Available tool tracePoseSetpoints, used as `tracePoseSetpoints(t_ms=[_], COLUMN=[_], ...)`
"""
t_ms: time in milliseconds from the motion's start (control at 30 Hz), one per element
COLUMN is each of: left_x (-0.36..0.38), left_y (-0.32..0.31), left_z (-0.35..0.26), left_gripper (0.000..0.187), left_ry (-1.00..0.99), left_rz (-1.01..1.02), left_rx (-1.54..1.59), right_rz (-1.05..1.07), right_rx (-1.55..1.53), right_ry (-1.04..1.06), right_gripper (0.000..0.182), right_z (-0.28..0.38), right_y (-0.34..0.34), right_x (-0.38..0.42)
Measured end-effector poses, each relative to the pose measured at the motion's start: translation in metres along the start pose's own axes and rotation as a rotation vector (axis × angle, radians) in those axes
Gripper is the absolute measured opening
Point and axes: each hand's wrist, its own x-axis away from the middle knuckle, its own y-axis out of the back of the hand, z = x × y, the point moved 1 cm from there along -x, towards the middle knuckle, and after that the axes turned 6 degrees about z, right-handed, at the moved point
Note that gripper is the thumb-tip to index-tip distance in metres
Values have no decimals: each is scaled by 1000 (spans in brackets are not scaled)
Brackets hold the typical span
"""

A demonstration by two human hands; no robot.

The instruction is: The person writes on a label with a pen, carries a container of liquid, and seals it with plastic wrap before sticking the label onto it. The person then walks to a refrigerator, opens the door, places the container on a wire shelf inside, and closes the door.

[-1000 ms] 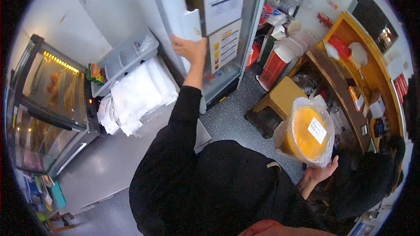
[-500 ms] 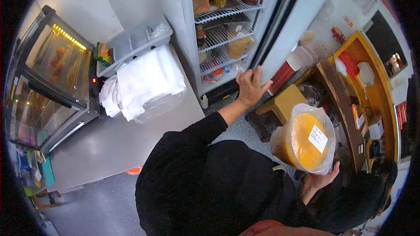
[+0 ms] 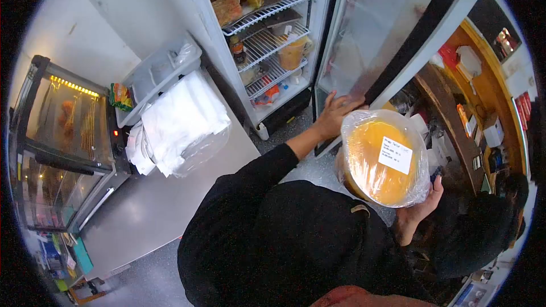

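Observation:
A round tub of orange-yellow food (image 3: 367, 153), wrapped in clear plastic film, rests tilted on my right hand (image 3: 418, 210), gripped from below at its near right side. A white printed label (image 3: 396, 154) sits on top of it. Beyond the tub, my left hand (image 3: 335, 116) reaches out, its fingers stretched against the swung-open glass fridge door (image 3: 364, 34) near the door's lower frame. The tub covers part of the view beside that hand. At the upper middle stands the fridge (image 3: 267, 45), with food on its wire shelves.
To the left, a steel counter (image 3: 153, 210) bears a stack of white bags (image 3: 182, 122), a grey plastic bin (image 3: 153, 88) and a lit glass warming cabinet (image 3: 62, 136). Wooden shelving (image 3: 483, 74) with assorted items lines the right side.
The fridge door has swung wider, showing its inner glass, with my left hand at it. The tub has come up and slightly left in my right hand. My view has shifted.

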Motion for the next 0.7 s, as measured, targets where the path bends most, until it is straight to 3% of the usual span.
tracePoseSetpoints(t_ms=[100, 167, 300, 367, 400, 467, 633, 700], left_x=[31, 53, 81, 120, 115, 98, 71, 55], left_y=[11, 19, 33, 3, 12, 32, 27, 18], left_z=[33, 63, 133, 198, 209, 225, 284, 305], left_gripper=[32, 28, 24, 24, 24, 27, 33, 33], left_ry=[-108, 71, 397, 721, 718, 1082, 1089, 1260], left_rz=[109, 328, 135, 71, 66, 97, -64, -96], left_rx=[105, 159, 350, 575, 572, 769, 855, 821], right_rz=[80, -36, -158, -168, -140, -126, -33, -21], right_rx=[10, 60, 88, 85, 79, 24, 20, -17], right_ry=[-24, 25, 54, 29, 57, 43, 76, 42], right_gripper=[56, 54, 47, 46, 46, 38, 27, 27], right_z=[-8, -24, -49, -73, -87, -103, -140, -151], right_y=[-4, 5, -8, -6, -10, -34, -67, -78], right_x=[-12, -23, -45, -62, -72, -86, -132, -155])
